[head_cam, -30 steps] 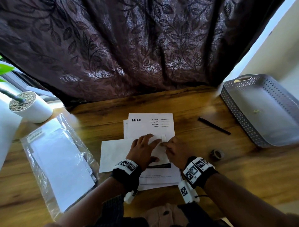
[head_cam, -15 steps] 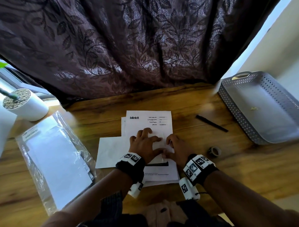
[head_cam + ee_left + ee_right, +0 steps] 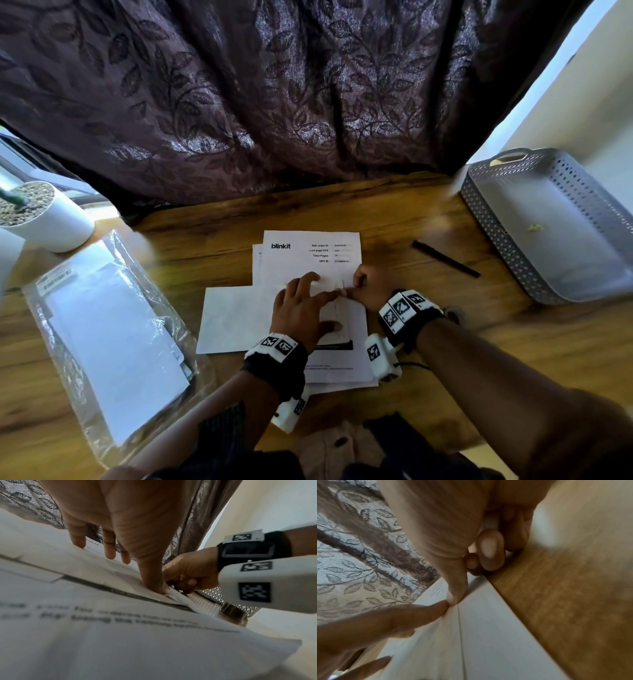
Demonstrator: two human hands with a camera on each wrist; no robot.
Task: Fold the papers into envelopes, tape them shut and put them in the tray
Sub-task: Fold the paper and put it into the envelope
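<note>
A stack of white papers [image 3: 308, 253], the top sheet printed, lies in the middle of the wooden table. On it sits a folded paper [image 3: 329, 308]. My left hand [image 3: 301, 305] lies flat on that paper with fingers spread; the thumb [image 3: 159, 586] presses its near edge. My right hand [image 3: 371, 286] is curled into a fist at the paper's right edge. Its thumb [image 3: 453, 588] presses down on the crease [image 3: 459, 622], touching my left index fingertip [image 3: 436, 608]. The grey perforated tray [image 3: 486, 219] stands at the far right.
A black pen [image 3: 445, 258] lies between the papers and the tray. A tape roll [image 3: 234, 613] sits just past my right wrist. One blank sheet [image 3: 236, 318] sticks out left of the stack. A plastic bag of papers [image 3: 109, 342] and a white plant pot [image 3: 51, 222] are on the left, a dark curtain [image 3: 274, 102] behind.
Both hands have stayed on the folded paper. My right hand has curled tighter and shifted slightly away from me along the right edge; the left fingers lie flatter.
</note>
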